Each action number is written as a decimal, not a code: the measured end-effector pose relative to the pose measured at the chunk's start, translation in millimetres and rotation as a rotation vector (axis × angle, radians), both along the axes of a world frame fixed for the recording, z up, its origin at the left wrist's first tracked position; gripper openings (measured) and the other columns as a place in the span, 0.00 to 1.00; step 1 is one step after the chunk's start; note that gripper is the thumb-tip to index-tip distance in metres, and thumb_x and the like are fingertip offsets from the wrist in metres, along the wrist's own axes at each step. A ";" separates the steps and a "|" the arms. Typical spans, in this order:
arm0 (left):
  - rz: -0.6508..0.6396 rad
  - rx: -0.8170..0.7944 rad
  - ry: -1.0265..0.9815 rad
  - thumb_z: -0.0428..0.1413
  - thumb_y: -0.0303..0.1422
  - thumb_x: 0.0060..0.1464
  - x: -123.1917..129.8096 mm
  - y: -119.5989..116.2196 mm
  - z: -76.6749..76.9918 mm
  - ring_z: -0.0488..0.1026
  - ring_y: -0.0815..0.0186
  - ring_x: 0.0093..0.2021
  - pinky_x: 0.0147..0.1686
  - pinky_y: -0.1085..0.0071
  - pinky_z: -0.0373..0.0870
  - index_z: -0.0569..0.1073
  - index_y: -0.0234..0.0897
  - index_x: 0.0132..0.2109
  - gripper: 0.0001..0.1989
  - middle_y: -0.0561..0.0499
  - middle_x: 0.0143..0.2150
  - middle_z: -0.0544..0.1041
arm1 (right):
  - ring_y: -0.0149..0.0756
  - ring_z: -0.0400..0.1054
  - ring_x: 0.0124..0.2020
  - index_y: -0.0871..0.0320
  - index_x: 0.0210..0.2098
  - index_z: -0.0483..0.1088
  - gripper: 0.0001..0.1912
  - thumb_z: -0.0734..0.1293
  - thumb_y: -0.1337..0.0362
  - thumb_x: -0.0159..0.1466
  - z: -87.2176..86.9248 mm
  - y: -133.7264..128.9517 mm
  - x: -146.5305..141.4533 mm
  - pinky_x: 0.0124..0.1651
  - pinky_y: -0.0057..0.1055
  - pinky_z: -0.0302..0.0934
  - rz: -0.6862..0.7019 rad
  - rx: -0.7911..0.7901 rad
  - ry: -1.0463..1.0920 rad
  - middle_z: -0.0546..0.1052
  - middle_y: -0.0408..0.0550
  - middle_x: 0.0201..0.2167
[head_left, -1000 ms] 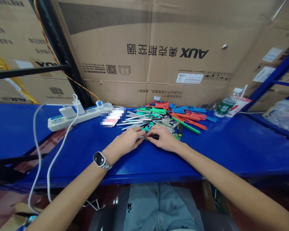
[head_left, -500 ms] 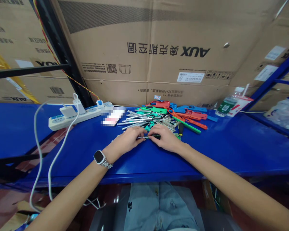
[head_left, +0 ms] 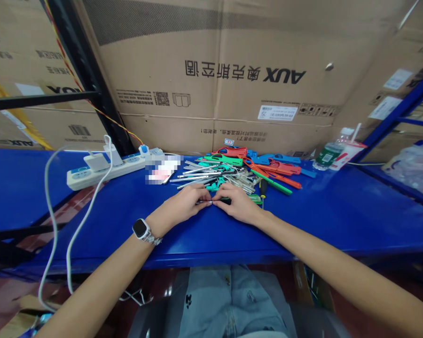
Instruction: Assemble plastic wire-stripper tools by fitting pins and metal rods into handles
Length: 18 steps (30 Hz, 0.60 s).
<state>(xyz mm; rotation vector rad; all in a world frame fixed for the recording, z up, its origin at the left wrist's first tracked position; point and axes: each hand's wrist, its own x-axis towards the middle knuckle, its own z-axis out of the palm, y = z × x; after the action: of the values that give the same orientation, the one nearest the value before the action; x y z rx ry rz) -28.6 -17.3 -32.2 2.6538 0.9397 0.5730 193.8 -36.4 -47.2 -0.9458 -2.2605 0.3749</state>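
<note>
My left hand (head_left: 183,205), with a watch on its wrist, is closed in a pinch on a thin metal rod (head_left: 203,202). Its fingertips meet those of my right hand (head_left: 240,205), which pinches a slim dark piece (head_left: 226,200) mostly covered by the fingers. Past the right knuckles shows a green translucent part (head_left: 255,199); whether it joins the dark piece I cannot tell. Just behind both hands lies a pile of metal rods (head_left: 197,173) with teal pieces (head_left: 216,184) and clear plastic parts (head_left: 243,180). A yellow-and-black screwdriver (head_left: 263,188) lies right of my right hand.
Green (head_left: 229,160), red (head_left: 285,167) and blue (head_left: 278,158) plastic lighter-like bodies lie behind the pile. A phone (head_left: 165,169) and a power strip (head_left: 91,176) with white cables sit left. At right stand a bottle (head_left: 327,155) and a cup (head_left: 348,152). Large cartons (head_left: 155,56) back the table.
My fingertips have come closer together at the slim pieces, and my left hand has shifted slightly. The whole view has drifted a little; the pile looks the same.
</note>
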 end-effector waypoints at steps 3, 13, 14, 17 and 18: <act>-0.007 0.025 -0.007 0.55 0.32 0.65 2.0 0.5 -1.7 0.75 0.60 0.41 0.43 0.62 0.73 0.76 0.37 0.40 0.06 0.47 0.40 0.77 | 0.36 0.70 0.38 0.57 0.34 0.78 0.06 0.70 0.70 0.66 -2.8 1.0 -0.3 0.46 0.36 0.64 -0.005 -0.004 0.027 0.74 0.46 0.33; 0.068 0.026 -0.002 0.58 0.35 0.62 1.2 -7.9 2.9 0.75 0.59 0.42 0.44 0.61 0.74 0.72 0.37 0.45 0.08 0.46 0.44 0.74 | 0.43 0.72 0.49 0.57 0.47 0.76 0.17 0.65 0.76 0.61 18.6 -6.6 6.3 0.55 0.45 0.66 -0.007 0.076 0.097 0.79 0.52 0.44; 0.075 0.034 0.010 0.58 0.37 0.62 1.6 -10.3 4.0 0.75 0.58 0.44 0.44 0.60 0.74 0.72 0.36 0.47 0.10 0.45 0.46 0.74 | 0.43 0.72 0.49 0.56 0.46 0.76 0.18 0.63 0.76 0.61 23.2 -8.2 13.5 0.56 0.46 0.66 -0.023 0.094 0.102 0.79 0.51 0.45; 0.067 0.066 0.030 0.57 0.40 0.64 5.4 -15.2 7.4 0.74 0.55 0.48 0.48 0.58 0.74 0.71 0.36 0.51 0.14 0.43 0.50 0.72 | 0.45 0.71 0.50 0.55 0.44 0.76 0.16 0.62 0.76 0.62 31.8 -14.7 45.4 0.56 0.48 0.66 -0.090 0.129 0.013 0.78 0.52 0.44; 0.054 0.079 0.028 0.56 0.41 0.65 8.1 -15.5 8.5 0.74 0.55 0.49 0.50 0.57 0.73 0.71 0.35 0.51 0.15 0.43 0.50 0.72 | 0.46 0.71 0.50 0.55 0.44 0.77 0.16 0.63 0.75 0.62 32.6 -17.2 57.4 0.56 0.48 0.66 -0.104 0.122 -0.039 0.78 0.52 0.43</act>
<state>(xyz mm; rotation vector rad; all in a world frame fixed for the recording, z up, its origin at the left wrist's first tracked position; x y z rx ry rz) -20.5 -32.7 -23.8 2.7204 1.0196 0.5987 251.2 -53.5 -14.5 -1.0093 -2.2308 0.1729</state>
